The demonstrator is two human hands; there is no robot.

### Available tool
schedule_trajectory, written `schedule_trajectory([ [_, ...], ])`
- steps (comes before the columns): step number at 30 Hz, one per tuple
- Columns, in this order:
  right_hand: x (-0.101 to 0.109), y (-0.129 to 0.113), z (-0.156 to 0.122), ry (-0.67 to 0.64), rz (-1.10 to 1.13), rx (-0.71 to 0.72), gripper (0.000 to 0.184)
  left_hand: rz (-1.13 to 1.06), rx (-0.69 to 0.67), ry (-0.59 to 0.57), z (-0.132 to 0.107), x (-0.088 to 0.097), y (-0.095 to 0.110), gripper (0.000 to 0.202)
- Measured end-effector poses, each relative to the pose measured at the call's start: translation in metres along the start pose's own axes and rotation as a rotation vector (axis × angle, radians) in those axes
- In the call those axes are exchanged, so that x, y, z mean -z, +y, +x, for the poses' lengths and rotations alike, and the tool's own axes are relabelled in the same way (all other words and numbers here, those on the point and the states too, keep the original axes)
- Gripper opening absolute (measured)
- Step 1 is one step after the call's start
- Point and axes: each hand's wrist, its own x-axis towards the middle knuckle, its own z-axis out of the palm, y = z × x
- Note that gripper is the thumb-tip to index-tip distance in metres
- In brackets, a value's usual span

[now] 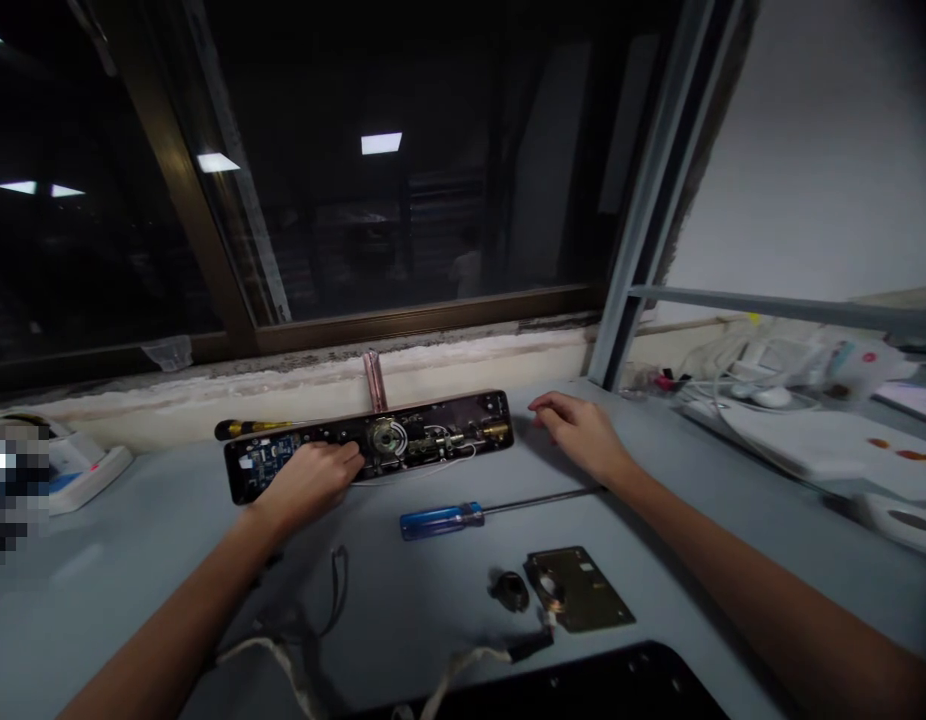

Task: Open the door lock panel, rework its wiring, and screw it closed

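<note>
A long black casing [482, 412] lies open below the window wall, resembling a door lock housing, with a blue circuit board [272, 458] at its left end and a metal mechanism [388, 438] in the middle. My left hand [317, 480] reaches over the casing, fingers bent and close together; whatever is under the fingertips is hidden. Just beyond the casing's right end, my right hand [579, 432] hovers with loosely bent fingers apart and nothing visible in them. A blue-handled screwdriver [442, 520] lies in front of the casing, its shaft pointing toward my right forearm.
A yellow-and-black screwdriver [257, 428] lies behind the casing. Nearer me are a square plate [587, 590], a small round dark part [512, 590] and a black panel [583, 685] with cables. White cables and a roll of tape [902, 522] are on the right; a power strip [92, 480] sits left.
</note>
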Motion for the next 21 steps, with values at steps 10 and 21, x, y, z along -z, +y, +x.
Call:
schedule_trajectory([
  [10,0.001,-0.001,-0.001,-0.044,0.002,0.017,0.024,-0.009,0.043,-0.056,0.003,0.004,0.003,0.016],
  [21,0.0,0.002,0.001,-0.085,0.028,0.04,0.023,0.009,0.061,-0.076,0.006,0.011,0.008,0.02],
])
